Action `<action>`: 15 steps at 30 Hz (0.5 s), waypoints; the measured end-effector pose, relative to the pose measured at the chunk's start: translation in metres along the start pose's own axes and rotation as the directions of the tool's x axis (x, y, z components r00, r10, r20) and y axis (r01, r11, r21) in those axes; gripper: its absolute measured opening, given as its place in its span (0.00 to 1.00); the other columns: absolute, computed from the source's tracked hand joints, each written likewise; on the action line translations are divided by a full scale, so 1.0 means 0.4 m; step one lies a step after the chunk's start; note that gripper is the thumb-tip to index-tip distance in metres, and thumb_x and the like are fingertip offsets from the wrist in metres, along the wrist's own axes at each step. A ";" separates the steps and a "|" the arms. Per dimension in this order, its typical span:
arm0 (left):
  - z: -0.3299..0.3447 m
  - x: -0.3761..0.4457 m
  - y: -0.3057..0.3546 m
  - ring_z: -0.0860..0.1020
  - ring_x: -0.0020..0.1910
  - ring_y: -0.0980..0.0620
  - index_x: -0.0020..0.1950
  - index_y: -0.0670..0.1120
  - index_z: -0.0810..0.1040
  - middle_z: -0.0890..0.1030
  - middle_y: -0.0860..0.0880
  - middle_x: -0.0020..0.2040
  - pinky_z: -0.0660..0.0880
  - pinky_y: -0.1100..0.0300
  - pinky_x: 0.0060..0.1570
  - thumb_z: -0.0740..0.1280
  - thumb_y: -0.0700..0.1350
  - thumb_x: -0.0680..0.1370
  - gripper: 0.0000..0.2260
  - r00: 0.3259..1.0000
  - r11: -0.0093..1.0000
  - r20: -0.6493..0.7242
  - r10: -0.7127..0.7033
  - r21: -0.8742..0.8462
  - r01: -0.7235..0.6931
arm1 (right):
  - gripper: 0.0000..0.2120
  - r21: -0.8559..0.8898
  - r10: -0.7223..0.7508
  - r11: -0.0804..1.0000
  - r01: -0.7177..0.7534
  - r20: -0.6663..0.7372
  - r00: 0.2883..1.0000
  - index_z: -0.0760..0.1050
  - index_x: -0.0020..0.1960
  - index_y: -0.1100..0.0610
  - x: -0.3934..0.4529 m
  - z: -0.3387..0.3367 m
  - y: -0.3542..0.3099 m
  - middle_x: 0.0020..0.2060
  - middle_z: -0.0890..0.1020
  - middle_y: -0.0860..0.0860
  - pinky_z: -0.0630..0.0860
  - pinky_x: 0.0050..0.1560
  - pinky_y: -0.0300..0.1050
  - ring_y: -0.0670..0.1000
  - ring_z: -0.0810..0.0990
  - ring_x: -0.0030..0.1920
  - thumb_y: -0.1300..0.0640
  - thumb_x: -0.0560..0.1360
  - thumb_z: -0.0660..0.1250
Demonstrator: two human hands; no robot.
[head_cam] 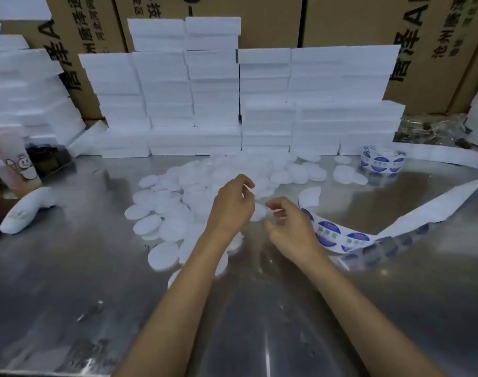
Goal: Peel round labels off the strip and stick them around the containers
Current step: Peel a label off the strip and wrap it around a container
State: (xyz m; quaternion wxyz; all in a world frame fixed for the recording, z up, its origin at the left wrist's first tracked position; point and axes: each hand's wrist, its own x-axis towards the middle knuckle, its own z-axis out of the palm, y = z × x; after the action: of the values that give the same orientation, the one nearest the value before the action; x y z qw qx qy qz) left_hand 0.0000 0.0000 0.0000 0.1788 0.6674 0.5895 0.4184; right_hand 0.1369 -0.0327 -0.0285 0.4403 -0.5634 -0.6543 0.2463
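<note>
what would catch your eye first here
The wall of stacked white boxes along the back of the steel table, with a heap of white discs spilled before it. At centre, the left hand and right hand meet over the discs, beside a label strip curling right.

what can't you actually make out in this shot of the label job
- Head view: whether the left hand pinches anything; its own curled fingers hide it.
- Whether the right hand holds a peeled label; the fingertips are blurred.
- The print on the blue round labels is too small and soft to read.
- Containers under the forearms are partly covered.
- The white strip runs off the right edge.
</note>
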 end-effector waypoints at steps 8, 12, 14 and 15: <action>0.026 0.024 -0.029 0.78 0.49 0.61 0.51 0.54 0.78 0.81 0.58 0.49 0.73 0.69 0.46 0.61 0.41 0.80 0.09 0.995 0.987 -0.070 0.064 -0.142 -0.073 | 0.12 -0.249 -0.007 0.968 0.009 0.008 1.000 0.77 0.58 0.55 0.065 0.057 0.040 0.52 0.81 0.50 0.73 0.53 0.44 0.51 0.76 0.56 0.56 0.75 0.67; 0.013 0.030 -0.040 0.79 0.51 0.59 0.52 0.51 0.78 0.82 0.57 0.50 0.73 0.66 0.49 0.61 0.38 0.80 0.10 0.993 0.978 -0.108 0.050 -0.196 -0.070 | 0.06 -0.333 -0.060 0.941 0.060 0.009 0.998 0.80 0.48 0.58 0.069 0.056 0.034 0.46 0.82 0.52 0.74 0.51 0.49 0.52 0.75 0.49 0.60 0.77 0.63; 0.001 0.033 -0.050 0.79 0.50 0.62 0.51 0.51 0.78 0.81 0.57 0.49 0.72 0.70 0.48 0.60 0.37 0.80 0.11 0.992 0.973 -0.127 0.026 -0.222 -0.054 | 0.05 -0.348 -0.066 0.935 0.074 0.033 0.997 0.78 0.47 0.58 0.067 0.056 0.036 0.46 0.80 0.51 0.73 0.52 0.48 0.52 0.74 0.50 0.62 0.77 0.63; -0.004 0.033 -0.053 0.78 0.49 0.64 0.51 0.51 0.78 0.81 0.57 0.49 0.72 0.72 0.46 0.60 0.36 0.80 0.12 0.991 0.972 -0.130 0.016 -0.232 -0.046 | 0.04 -0.353 -0.067 0.932 0.081 0.051 0.996 0.77 0.46 0.58 0.066 0.056 0.036 0.46 0.79 0.51 0.72 0.52 0.48 0.52 0.74 0.50 0.63 0.77 0.63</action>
State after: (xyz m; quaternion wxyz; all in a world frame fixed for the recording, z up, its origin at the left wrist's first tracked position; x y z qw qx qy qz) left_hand -0.0154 0.0171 -0.0100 0.2116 0.6227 0.5358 0.5295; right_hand 0.1260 -0.0001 -0.0434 0.3281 -0.6037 -0.7169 0.1181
